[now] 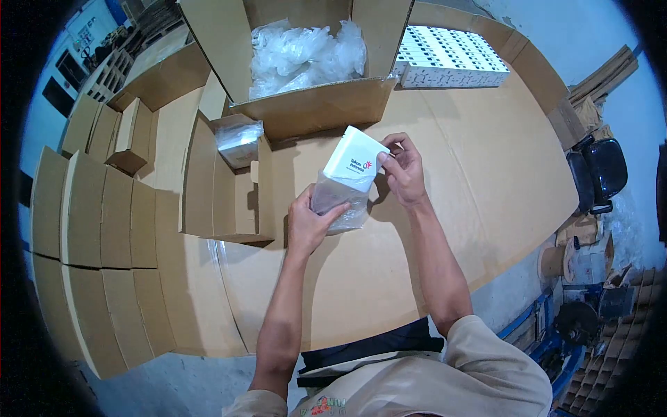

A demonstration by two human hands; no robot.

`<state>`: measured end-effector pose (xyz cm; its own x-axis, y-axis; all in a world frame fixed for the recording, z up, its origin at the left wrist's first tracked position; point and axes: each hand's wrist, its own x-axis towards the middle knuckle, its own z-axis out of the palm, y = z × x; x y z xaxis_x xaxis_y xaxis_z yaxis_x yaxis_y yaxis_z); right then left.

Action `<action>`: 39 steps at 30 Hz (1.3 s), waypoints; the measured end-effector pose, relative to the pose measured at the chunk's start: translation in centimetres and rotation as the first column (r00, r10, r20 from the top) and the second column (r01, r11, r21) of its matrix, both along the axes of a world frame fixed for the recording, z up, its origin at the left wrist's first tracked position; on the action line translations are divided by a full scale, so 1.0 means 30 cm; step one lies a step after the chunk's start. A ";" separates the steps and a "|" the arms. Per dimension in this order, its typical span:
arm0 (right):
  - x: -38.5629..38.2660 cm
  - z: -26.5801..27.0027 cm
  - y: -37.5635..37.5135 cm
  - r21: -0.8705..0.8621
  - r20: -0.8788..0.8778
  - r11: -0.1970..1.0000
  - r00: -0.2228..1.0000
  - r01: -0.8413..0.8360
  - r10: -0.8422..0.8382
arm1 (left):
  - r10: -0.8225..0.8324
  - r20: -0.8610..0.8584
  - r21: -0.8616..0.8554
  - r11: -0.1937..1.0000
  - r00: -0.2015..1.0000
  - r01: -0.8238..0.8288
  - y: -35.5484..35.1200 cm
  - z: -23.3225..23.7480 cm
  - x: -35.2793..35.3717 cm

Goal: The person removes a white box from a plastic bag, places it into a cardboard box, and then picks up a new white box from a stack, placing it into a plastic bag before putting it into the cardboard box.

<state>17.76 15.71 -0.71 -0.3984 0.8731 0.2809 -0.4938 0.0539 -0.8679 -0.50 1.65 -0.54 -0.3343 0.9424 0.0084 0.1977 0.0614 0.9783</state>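
Observation:
A white device (pixel 354 156) with red and dark lettering is tilted over the cardboard-covered table, its lower part inside a clear plastic bag (pixel 349 208). My left hand (pixel 309 219) is wrapped round the bagged lower end. At the upper right edge of the device, the fingers of my right hand (pixel 403 167) pinch its corner. To the left stands an open small carton (pixel 226 201), with a plastic-wrapped white item (pixel 240 144) in its far compartment. Behind my hands, a large open box (pixel 319 110) holds a heap of clear plastic bags (pixel 306 55).
Stacked white boxes (pixel 455 59) lie at the back right of the table (pixel 479 187). Rows of brown cartons (pixel 87 208) line the left side. A black chair (pixel 601 170) and blue metal equipment (pixel 566 347) stand beyond the right edge.

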 end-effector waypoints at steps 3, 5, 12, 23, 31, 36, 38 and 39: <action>-0.007 0.009 -0.004 0.034 0.092 0.999 0.996 0.000 -0.003 | 0.005 0.017 -0.013 1.000 1.000 -0.005 -0.002 0.006 0.004; -0.016 0.019 -0.014 0.007 0.107 1.000 0.994 -0.018 0.017 | 0.015 0.000 0.009 1.000 1.000 -0.015 -0.001 0.006 0.005; -0.035 0.021 -0.030 -0.015 0.249 1.000 0.969 -0.006 0.010 | 0.001 0.065 0.032 0.999 0.998 -0.003 0.003 0.025 0.010; -0.030 0.032 -0.027 0.068 0.345 0.998 0.939 -0.018 -0.007 | 0.063 0.304 0.101 0.990 0.950 -0.098 0.043 -0.039 -0.011; -0.028 0.115 -0.121 -0.091 0.428 0.992 0.896 -0.087 0.118 | 0.147 0.404 0.027 0.985 0.903 -0.172 0.089 -0.041 -0.014; -0.039 0.062 -0.110 -0.050 0.388 0.995 0.916 -0.089 0.102 | 0.078 0.387 -0.003 0.997 0.919 -0.083 0.081 -0.053 -0.026; -0.035 0.062 -0.101 -0.066 0.430 0.992 0.895 -0.104 0.122 | 0.088 0.397 0.005 0.995 0.914 -0.097 0.085 -0.057 -0.028; -0.030 0.062 -0.099 -0.076 0.451 0.991 0.883 -0.108 0.131 | 0.091 0.403 0.007 0.995 0.911 -0.102 0.087 -0.056 -0.024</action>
